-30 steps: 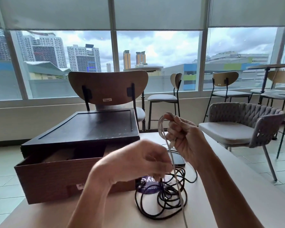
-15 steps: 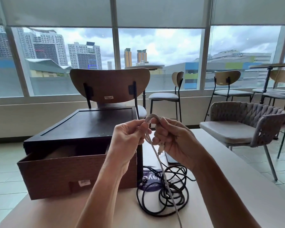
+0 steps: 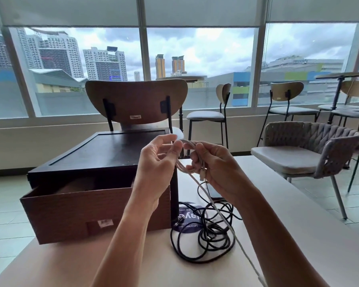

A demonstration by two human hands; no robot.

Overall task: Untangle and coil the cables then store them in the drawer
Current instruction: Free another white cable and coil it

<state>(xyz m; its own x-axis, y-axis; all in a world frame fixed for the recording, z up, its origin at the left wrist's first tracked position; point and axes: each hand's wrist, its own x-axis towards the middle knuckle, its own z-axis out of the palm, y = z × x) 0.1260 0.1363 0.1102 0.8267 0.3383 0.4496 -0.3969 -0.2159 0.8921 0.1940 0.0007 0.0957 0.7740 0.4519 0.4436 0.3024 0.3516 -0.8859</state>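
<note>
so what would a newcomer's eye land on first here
The left hand and right hand hold a looped white cable mid-view, its tail trailing down toward the near edge. Below them a tangled black cable lies on the table, right of the open drawer.

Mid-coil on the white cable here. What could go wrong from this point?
1. The white cable has its free tail lying across the tangled black cable on the table; winding more in may snag or drag that pile.
2. The right hand bunches several loose loops while the left hand only pinches at the top, so the coil could slip apart.
</note>
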